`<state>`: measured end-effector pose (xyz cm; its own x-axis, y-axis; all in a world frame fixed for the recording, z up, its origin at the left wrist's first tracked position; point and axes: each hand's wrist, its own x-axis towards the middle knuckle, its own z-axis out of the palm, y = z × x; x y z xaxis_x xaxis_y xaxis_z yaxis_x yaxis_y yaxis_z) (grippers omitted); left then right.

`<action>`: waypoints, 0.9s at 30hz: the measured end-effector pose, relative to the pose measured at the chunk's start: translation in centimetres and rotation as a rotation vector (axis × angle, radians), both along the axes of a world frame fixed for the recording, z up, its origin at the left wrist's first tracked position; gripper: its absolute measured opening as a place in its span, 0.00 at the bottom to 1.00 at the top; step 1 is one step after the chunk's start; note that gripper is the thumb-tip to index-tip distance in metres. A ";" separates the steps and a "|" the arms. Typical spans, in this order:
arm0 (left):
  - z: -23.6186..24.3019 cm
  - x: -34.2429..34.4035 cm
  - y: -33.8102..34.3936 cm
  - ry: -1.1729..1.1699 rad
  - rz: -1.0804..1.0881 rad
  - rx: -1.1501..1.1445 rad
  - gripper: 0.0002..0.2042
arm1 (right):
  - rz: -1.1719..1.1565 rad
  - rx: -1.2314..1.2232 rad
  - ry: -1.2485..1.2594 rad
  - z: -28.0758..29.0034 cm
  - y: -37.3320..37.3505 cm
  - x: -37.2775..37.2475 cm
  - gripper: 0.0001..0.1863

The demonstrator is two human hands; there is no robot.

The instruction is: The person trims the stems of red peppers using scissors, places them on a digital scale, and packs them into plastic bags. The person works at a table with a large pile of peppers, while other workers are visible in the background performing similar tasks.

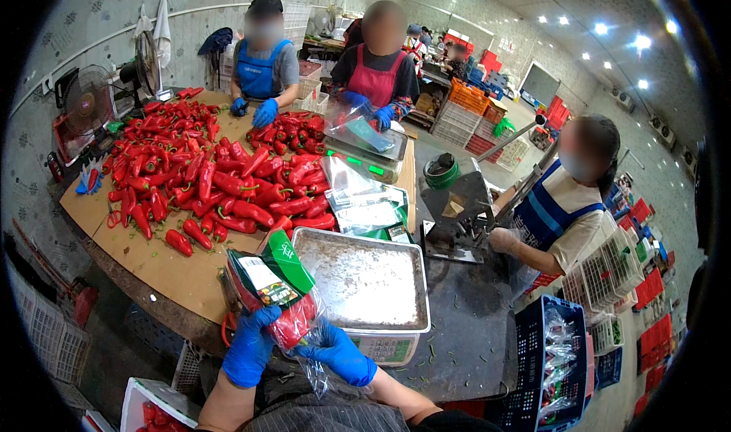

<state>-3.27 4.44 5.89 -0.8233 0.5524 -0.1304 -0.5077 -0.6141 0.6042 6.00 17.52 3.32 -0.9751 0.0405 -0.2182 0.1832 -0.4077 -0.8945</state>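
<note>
A clear plastic bag of red peppers (pixel 293 324) with a green and dark printed panel is tilted up in front of me, close to my body. My left hand (pixel 253 346), in a blue glove, is closed around the bag's left side. My right hand (pixel 340 356), also blue-gloved, grips the gathered lower right end, where loose clear film hangs down. Right beside the bag stands a weighing scale with a worn metal tray (pixel 365 272), and nothing lies on the tray. A heap of red peppers (pixel 221 169) covers the cardboard-topped table beyond my left hand.
Flat printed bags (pixel 365 203) lie behind the tray. Another scale (pixel 373 161) stands farther back. Two co-workers are across the table; a third, at right, handles a metal device (pixel 464 230). A blue crate (pixel 544 363) holds bagged goods. A white bin (pixel 156 401) sits lower left.
</note>
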 end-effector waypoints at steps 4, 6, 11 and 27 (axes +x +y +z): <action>-0.2 -0.2 0.0 0.011 -0.003 0.006 0.31 | 0.007 0.020 -0.025 0.3 0.0 -0.1 0.29; -0.4 -0.2 0.0 0.001 -0.005 0.000 0.31 | 0.004 0.036 -0.032 0.2 0.0 -0.1 0.29; -1.2 -0.4 0.1 -0.040 0.006 -0.018 0.30 | 0.003 0.032 -0.015 -0.7 0.1 0.0 0.28; -0.7 -0.5 0.2 0.009 0.024 -0.026 0.30 | 0.002 0.009 -0.030 -0.8 0.1 -0.2 0.29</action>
<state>-3.77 4.64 5.23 -0.8375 0.5291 -0.1366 -0.4873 -0.6101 0.6248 5.76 17.59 2.53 -0.9682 0.0405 -0.2470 0.2109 -0.3996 -0.8921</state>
